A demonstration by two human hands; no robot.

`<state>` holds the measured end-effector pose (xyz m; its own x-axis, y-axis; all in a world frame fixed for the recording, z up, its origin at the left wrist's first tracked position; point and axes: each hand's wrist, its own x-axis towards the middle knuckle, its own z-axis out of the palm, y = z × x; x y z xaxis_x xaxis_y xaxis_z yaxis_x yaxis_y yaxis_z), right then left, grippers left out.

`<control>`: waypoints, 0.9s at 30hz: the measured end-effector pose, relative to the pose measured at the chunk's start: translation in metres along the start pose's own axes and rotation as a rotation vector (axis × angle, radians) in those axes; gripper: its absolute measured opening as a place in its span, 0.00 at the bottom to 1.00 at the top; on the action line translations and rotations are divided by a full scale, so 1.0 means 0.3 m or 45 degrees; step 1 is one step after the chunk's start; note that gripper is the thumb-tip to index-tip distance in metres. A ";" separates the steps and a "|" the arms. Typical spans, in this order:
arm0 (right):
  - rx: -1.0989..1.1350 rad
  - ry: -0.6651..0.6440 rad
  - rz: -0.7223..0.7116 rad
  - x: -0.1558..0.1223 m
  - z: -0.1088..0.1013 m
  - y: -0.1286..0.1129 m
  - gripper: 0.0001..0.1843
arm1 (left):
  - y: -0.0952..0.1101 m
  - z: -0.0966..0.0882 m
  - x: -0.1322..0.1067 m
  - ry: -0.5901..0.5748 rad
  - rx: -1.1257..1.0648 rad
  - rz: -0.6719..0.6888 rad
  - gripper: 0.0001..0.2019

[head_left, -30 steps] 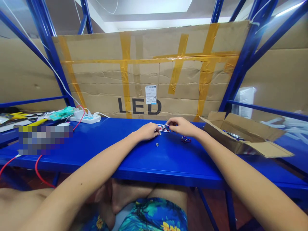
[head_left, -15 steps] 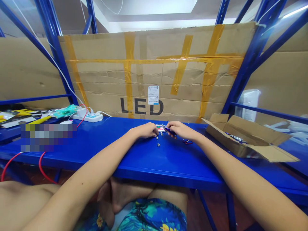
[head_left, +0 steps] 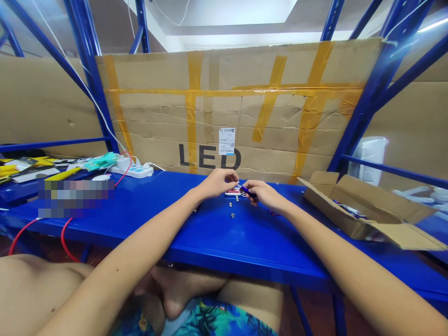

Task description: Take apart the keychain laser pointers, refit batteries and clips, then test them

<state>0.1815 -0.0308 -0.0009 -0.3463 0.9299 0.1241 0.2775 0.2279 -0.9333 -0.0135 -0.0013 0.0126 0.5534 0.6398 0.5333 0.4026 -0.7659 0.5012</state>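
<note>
My left hand (head_left: 216, 182) and my right hand (head_left: 263, 192) meet over the middle of the blue shelf (head_left: 224, 233), raised a little above it. The right hand's fingers pinch a small dark purple cylinder (head_left: 249, 192). The left hand's fingertips are closed at the cylinder's left end; what they hold is too small to tell. Under the hands lies a small row of red and silver cylinders (head_left: 233, 192). A few tiny silver parts (head_left: 232, 215) lie loose on the shelf just in front. A small dark clip (head_left: 272, 213) shows beside my right wrist.
An open cardboard box (head_left: 364, 210) lies on the shelf at the right. A taped cardboard sheet marked LED (head_left: 227, 107) stands behind. A white power strip (head_left: 132, 171), red wires (head_left: 65, 238) and yellow tools (head_left: 59, 174) sit at the left. Blue rack posts frame both sides.
Both hands lifted off the shelf and came together. The right hand picked the purple cylinder from the row, and the left hand moved to its end.
</note>
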 end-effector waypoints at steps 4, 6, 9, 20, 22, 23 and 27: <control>0.221 0.005 0.003 0.003 0.014 0.005 0.05 | 0.023 0.024 -0.001 0.030 -0.026 0.066 0.06; 0.247 0.003 -0.015 0.003 0.016 0.008 0.07 | 0.027 0.027 -0.003 0.033 -0.027 0.083 0.06; 0.211 0.007 -0.077 0.003 0.014 0.012 0.10 | 0.036 0.024 -0.004 0.034 -0.048 0.079 0.07; -0.245 -0.012 -0.431 0.022 -0.035 0.033 0.08 | 0.026 -0.005 -0.003 -0.117 0.052 0.040 0.08; -0.283 -0.047 -0.454 0.026 -0.043 0.037 0.08 | 0.014 -0.018 -0.010 -0.272 0.180 0.012 0.08; -0.292 -0.065 -0.463 0.027 -0.046 0.039 0.07 | 0.009 -0.023 -0.012 -0.355 0.260 -0.011 0.08; -0.338 -0.101 -0.470 0.030 -0.048 0.047 0.05 | -0.003 -0.025 -0.015 -0.630 0.496 -0.137 0.12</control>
<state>0.1951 -0.0150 -0.0081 -0.5298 0.7499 0.3963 0.3388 0.6155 -0.7116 -0.0218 -0.0029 0.0148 0.7286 0.6814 0.0691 0.6590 -0.7250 0.2000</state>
